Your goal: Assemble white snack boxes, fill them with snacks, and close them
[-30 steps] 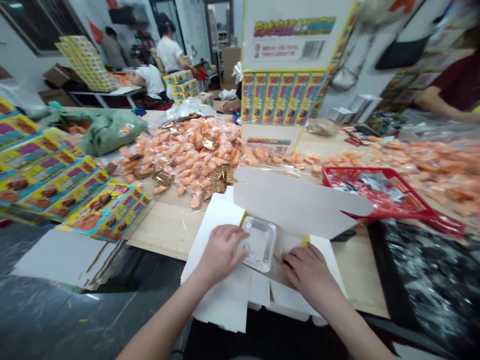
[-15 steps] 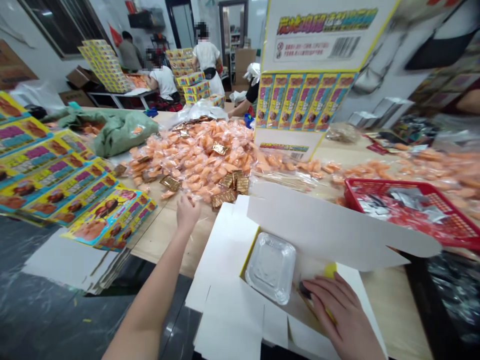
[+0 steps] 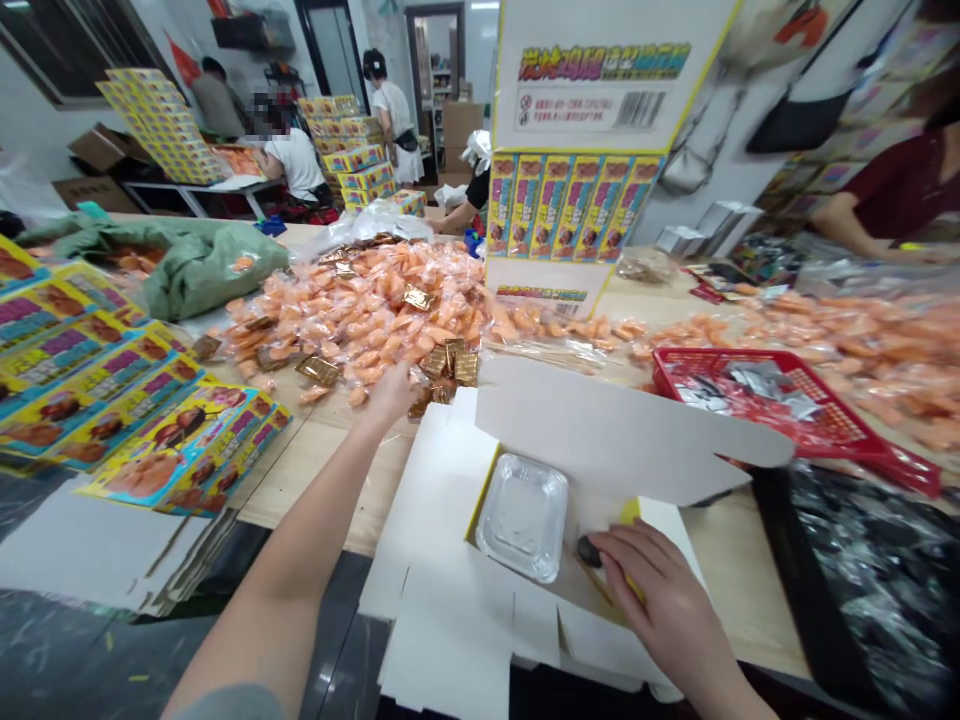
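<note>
My left hand [image 3: 391, 392] reaches to the front edge of a heap of wrapped orange pieces [image 3: 375, 320], beside several gold packets [image 3: 454, 360]. Its fingers are curled together, and what they hold, if anything, is hidden. Over the right part of an open white carton [image 3: 439, 500], my right hand [image 3: 660, 585] pinches a small dark round object [image 3: 589, 551] between thumb and fingers. Thin stick-like pieces show just below that object. A foil tray [image 3: 523, 518] sits in the left part of the carton, with nothing seen in it.
Colourful printed boxes [image 3: 172, 440] are stacked at the left. A red basket [image 3: 825, 400] holding packets and a black tray [image 3: 780, 560] of dark wrapped items lie at the right. Behind the carton stands a tall display box [image 3: 577, 110]. Several people work farther back.
My left hand has moved right along the heap's edge to the gold packets. My right hand keeps its hold on the dark round object over the carton. The view has shifted right.
</note>
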`<action>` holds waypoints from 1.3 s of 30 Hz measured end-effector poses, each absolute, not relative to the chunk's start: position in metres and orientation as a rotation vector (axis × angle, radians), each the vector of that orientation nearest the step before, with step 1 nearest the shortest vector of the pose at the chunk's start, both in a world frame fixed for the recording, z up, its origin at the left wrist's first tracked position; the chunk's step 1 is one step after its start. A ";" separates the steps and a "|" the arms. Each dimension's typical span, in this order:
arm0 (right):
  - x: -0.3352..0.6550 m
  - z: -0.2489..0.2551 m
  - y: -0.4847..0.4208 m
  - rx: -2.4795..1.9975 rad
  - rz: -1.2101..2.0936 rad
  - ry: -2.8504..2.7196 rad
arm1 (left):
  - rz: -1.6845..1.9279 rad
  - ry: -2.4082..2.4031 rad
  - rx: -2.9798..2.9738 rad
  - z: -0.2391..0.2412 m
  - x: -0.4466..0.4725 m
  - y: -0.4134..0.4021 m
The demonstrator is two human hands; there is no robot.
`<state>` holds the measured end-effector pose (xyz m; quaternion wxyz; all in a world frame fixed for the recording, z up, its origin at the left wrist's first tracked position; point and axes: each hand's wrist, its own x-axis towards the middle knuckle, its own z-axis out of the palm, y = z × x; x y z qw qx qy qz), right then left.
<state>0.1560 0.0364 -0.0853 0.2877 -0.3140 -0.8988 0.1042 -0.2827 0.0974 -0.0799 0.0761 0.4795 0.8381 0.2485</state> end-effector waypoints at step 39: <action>0.077 -0.031 0.105 -0.845 1.275 -2.551 | 1.296 1.928 1.817 -0.064 -0.121 -0.052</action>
